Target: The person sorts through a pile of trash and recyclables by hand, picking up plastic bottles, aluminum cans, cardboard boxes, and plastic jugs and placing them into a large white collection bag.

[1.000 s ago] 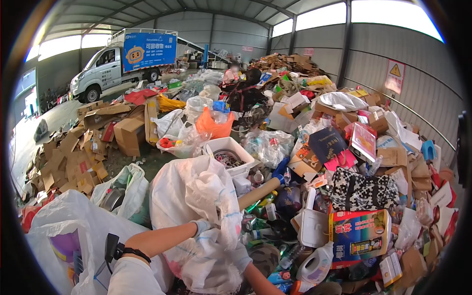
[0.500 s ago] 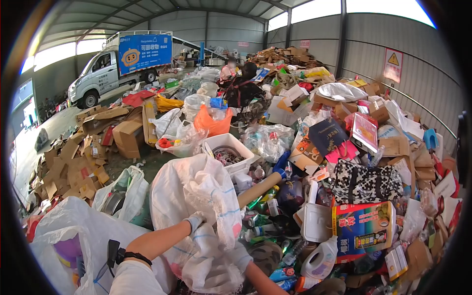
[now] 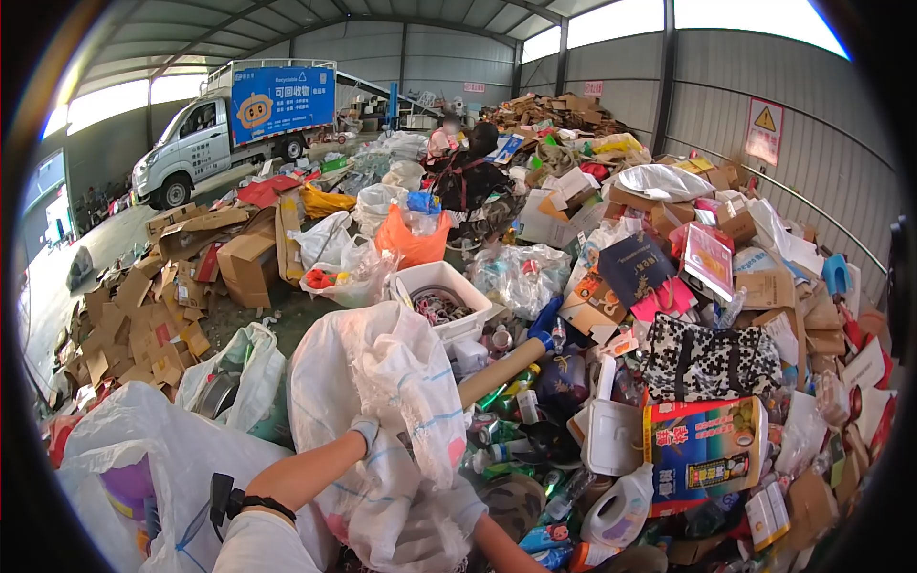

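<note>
A large white woven sack (image 3: 382,363) with blue stripes and a frayed rim stands slumped in front of me. My left hand (image 3: 366,432), in a pale glove, is closed on the sack's cloth at its near side. Lower right, my gloved right hand (image 3: 462,504) grips the frayed edge of the sack; folds of cloth hide most of its fingers. Just beyond the sack lies a cardboard tube (image 3: 501,371). What the sack holds is hidden.
Left stand other bags (image 3: 143,430) and flattened cardboard (image 3: 143,325). A white foam box (image 3: 468,327) sits behind the sack. Right are mixed bottles, a detergent jug (image 3: 619,506), a printed carton (image 3: 705,449) and a patterned bag (image 3: 712,358). Farther back are a person (image 3: 468,177) and a truck (image 3: 229,129).
My left hand has moved slightly left and down with the sack's cloth. The sack's top has sagged a little, and its folds near my right hand have shifted.
</note>
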`<action>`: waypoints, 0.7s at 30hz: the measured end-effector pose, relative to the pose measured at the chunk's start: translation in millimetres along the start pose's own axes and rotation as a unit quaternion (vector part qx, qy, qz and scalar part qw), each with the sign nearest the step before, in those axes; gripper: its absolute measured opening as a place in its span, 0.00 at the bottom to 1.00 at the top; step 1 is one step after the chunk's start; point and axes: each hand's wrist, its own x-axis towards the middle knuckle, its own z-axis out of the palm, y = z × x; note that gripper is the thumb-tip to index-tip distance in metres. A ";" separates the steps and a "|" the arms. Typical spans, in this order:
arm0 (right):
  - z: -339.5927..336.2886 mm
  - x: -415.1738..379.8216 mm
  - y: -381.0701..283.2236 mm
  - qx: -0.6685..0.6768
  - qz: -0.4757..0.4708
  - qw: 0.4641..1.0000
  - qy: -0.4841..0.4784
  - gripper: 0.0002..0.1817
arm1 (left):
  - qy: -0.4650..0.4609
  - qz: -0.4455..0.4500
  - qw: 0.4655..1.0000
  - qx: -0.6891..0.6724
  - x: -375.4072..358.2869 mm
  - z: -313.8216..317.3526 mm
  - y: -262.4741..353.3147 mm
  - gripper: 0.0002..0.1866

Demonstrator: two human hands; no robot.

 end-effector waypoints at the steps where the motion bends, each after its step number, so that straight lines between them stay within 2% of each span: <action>1: -0.3 -0.5 0.0 0.003 -0.008 1.000 0.001 0.13 | 0.000 0.000 1.000 -0.001 5.1 0.5 -0.1 0.22; 3: -0.9 -0.2 -0.1 0.004 -0.015 1.000 -0.001 0.13 | -0.040 -0.044 0.979 -0.195 5.1 -1.6 4.8 0.23; 4: -1.1 0.0 1.2 0.000 -0.014 1.000 -0.002 0.14 | -0.039 -0.045 0.978 -0.197 3.3 -5.1 4.6 0.23; 6: -1.3 0.8 2.6 -0.003 -0.012 1.000 -0.003 0.14 | 0.023 0.090 0.992 -0.083 -42.4 -20.5 24.5 0.24; 10: 1.4 -0.2 -2.4 -0.008 -0.022 1.000 0.003 0.13 | 0.044 0.105 0.993 -0.012 1.6 -24.5 15.8 0.24; 12: 1.5 0.3 -2.4 -0.027 -0.014 1.000 0.001 0.12 | 0.034 0.156 0.987 0.010 13.8 -26.8 10.4 0.25; 15: -0.2 3.5 3.7 -0.039 -0.031 0.999 0.005 0.12 | -0.009 0.112 0.993 0.020 16.4 -31.0 13.0 0.27; 18: 0.3 1.7 0.2 -0.034 -0.021 0.999 0.008 0.12 | -0.001 0.112 0.992 0.059 -5.4 -35.1 22.0 0.27; 21: 2.4 -3.2 -9.1 -0.013 -0.029 0.999 0.013 0.12 | -0.026 0.118 0.991 0.057 5.4 -38.3 19.0 0.27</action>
